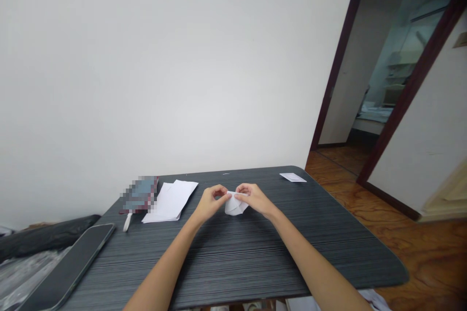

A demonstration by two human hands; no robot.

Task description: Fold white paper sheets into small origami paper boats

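A small piece of folded white paper [236, 207] is held up between my hands, over the middle of the dark table [233, 257]. My left hand [211, 200] pinches its upper left edge between thumb and fingers. On the other side, my right hand [256, 198] pinches the upper right edge, with the thumb in front. Creases and flaps show on the paper below my thumbs. Part of its top edge is hidden by the fingers.
White sheets [171, 199] lie stacked on the left, beside a blurred-out flat item [140, 195] and a white stick-like object [127, 222]. A phone [67, 267] lies at the left edge. Another folded paper [293, 177] rests at the back right. A white wall [219, 82] stands behind.
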